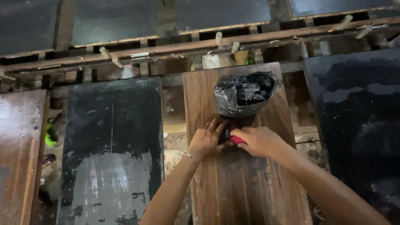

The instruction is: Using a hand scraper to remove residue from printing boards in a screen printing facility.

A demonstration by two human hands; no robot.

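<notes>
My left hand point(207, 138) and my right hand point(259, 141) meet over a brown wooden board point(241, 187). Between their fingers is a small red object point(237, 139), gripped by my right hand; my left hand's fingers touch it from the left. What the red thing is cannot be told. Just beyond the hands stands a container lined with a crumpled black plastic bag point(246, 93), filled with something black and glossy. A thin bracelet circles my left wrist.
A black-coated board point(110, 146) lies to the left, another black board point(358, 125) to the right, a brown board point(18, 154) at far left. Wooden rails with pegs point(166, 50) cross behind, with more dark panels above. Gaps between boards show the ground.
</notes>
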